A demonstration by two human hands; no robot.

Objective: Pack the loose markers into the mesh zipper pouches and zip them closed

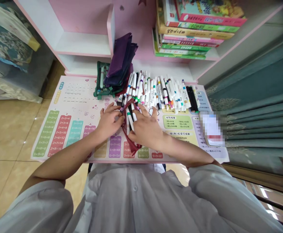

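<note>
A dark red pouch [134, 148] lies near the table's front edge with several white-barrelled markers [129, 119] in its opening. At its left edge my left hand [112, 120] is closed, thumb and index finger pinching the red fabric. My right hand [148, 127] lies over the pouch's right side. Its thumb and index finger rest against the markers there, while its other fingers reach out over the table. The right palm hides part of the pouch. Just beyond both hands spreads a long row of loose markers [153, 92] with coloured ends.
Purple and dark pouches [119, 60] are stacked behind my left hand, beside a green pouch [100, 82] holding markers. A phone [212, 129] lies at the table's right end. Stacked books [192, 38] fill the right shelf. A printed times-table mat [66, 97] covers the table.
</note>
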